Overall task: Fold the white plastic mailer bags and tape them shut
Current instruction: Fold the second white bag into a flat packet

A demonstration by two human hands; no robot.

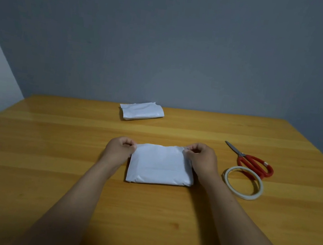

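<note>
A folded white bag [161, 165] is laid flat on the wooden bench [49, 148], straight ahead of the person. Its far left corner is pinched by the left hand [120, 148], its far right corner by the right hand [201, 159], fingers curled onto the plastic. A second folded bag [141, 111] is set well apart near the far edge. A tape roll [244, 182] and red-handled scissors [251, 163] are placed to the right, touching or overlapping.

No tape can be made out on the near bag. If either corner is released to fetch the tape, the slippery plastic could likely spring open and the fold be lost. Uneven pulling might skew the edge.
</note>
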